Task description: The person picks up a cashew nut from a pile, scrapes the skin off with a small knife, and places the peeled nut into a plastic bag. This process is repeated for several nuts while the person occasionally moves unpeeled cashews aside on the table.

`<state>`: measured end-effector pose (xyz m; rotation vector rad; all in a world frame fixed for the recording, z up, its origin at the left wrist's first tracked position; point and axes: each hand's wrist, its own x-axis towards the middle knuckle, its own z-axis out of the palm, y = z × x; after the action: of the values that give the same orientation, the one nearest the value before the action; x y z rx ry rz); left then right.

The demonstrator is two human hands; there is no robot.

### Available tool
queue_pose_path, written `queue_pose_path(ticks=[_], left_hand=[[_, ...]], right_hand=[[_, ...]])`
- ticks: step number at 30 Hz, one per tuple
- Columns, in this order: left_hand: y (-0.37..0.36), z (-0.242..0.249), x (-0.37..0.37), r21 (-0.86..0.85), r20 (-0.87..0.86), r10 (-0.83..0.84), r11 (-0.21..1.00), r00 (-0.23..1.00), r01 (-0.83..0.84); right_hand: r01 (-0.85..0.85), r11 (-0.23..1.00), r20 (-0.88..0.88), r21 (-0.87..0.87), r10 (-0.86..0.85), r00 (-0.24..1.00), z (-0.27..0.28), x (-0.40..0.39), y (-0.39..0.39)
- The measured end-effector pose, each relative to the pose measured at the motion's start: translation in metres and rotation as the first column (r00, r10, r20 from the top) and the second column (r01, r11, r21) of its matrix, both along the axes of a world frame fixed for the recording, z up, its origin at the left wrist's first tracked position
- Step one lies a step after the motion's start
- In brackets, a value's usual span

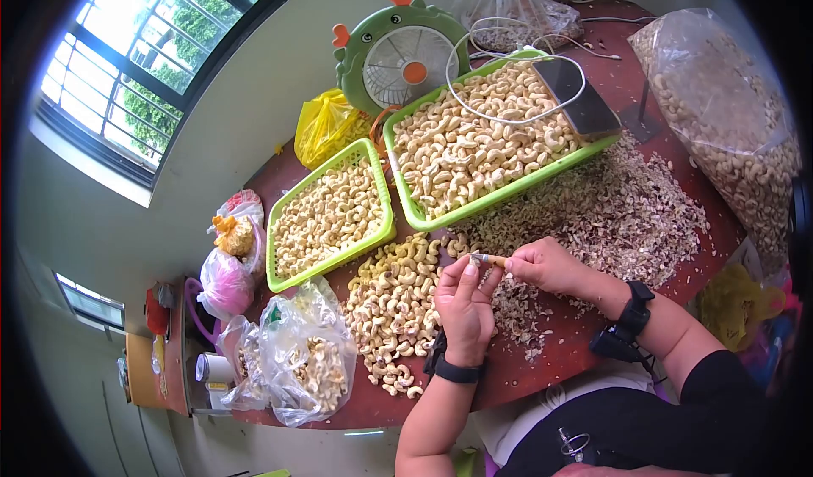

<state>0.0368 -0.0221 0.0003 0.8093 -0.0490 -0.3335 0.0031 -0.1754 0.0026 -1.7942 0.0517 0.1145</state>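
Above the red table, my left hand (467, 312) pinches a small pale cashew (475, 259) between thumb and fingertips. My right hand (542, 265) is closed round a small tool with a tan handle (493, 260), and its tip touches the nut. Loose cashews (394, 308) lie in a pile just left of my left hand. Flaky husk scraps (627, 223) are heaped beyond and to the right of my right hand. Both wrists wear black bands.
A large green basket (500, 209) of cashews holds a phone (576, 96) and white cable. Left of it stand a smaller green basket (271, 253), a green fan (356, 75) and a yellow bag (326, 127). Plastic bags sit at front left (309, 350) and right (720, 96).
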Motion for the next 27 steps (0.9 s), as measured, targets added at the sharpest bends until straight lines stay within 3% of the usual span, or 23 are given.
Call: queue_pose_path(ticks=[3, 18, 21, 27], left_hand=[[0.003, -0.0007, 0.003, 0.0, -0.086, 0.028, 1.0, 0.996, -0.028], [0.0029, -0.0026, 0.0033, 0.013, -0.061, -0.001, 1.0, 0.998, 0.002], [0.0004, -0.0024, 0.0013, -0.001, -0.071, -0.008, 1.0, 0.997, 0.008], [0.0009, 0.0047, 0.0018, 0.02, -0.106, 0.03, 0.999, 0.994, -0.028]], right_hand=[[-0.033, 0.999, -0.044, 0.003, 0.033, 0.998, -0.0011, 0.0005, 0.0001], [-0.054, 0.998, -0.07, 0.031, 0.056, 0.996, 0.0015, -0.0004, 0.0007], [0.011, 0.997, -0.046, 0.079, -0.008, 0.999, 0.0034, -0.0012, 0.0023], [-0.063, 0.998, -0.054, 0.032, 0.065, 0.996, -0.0032, 0.0014, 0.0012]])
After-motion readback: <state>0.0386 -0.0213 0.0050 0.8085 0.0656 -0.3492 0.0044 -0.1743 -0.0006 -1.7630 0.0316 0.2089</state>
